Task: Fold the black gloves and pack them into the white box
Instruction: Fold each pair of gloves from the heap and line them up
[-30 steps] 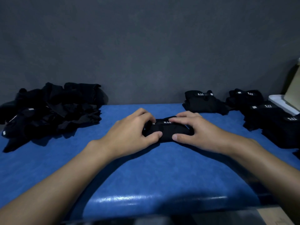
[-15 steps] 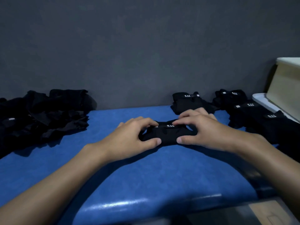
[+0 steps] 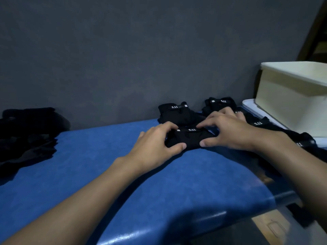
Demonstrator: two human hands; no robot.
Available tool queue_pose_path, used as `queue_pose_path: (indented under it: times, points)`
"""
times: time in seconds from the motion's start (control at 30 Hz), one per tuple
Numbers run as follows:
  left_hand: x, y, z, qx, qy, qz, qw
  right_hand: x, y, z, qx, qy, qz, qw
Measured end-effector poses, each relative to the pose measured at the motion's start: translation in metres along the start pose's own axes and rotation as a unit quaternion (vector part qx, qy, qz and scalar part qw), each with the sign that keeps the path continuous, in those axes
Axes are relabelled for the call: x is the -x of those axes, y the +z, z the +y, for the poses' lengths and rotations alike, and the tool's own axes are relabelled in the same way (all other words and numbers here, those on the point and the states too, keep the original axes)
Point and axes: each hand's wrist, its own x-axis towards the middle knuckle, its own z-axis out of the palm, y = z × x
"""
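Glove (image 3: 189, 139) pinched in left hand (image 3: 155, 147), right hand (image 3: 228, 133) grip; folded gloves (image 3: 175, 114), white box (image 3: 286, 103) beyond.

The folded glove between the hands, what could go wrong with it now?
1. The folded glove is kept shut only by the left hand and right hand pinching its ends. If one lets go, it may spring open.
2. Finished gloves lie right behind the right hand, on the way to the white box. Carrying the glove there could knock them apart.
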Motion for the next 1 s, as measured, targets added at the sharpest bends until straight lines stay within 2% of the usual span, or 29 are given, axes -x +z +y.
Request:
queue_pose_path:
  times: [0.33, 0.73, 1.0]
  points:
    - [-0.015, 0.017, 0.002, -0.031, 0.001, 0.052, 0.998, -0.010, -0.001, 0.016, 0.031, 0.022, 0.007, 0.999]
    - [-0.019, 0.021, 0.003, -0.049, -0.030, 0.037, 0.998, -0.012, 0.000, 0.014, 0.087, 0.031, 0.009, 0.996]
    - [-0.022, 0.021, 0.005, -0.068, -0.028, 0.027, 0.997, -0.012, 0.001, 0.012, 0.078, 0.041, 0.010, 0.996]
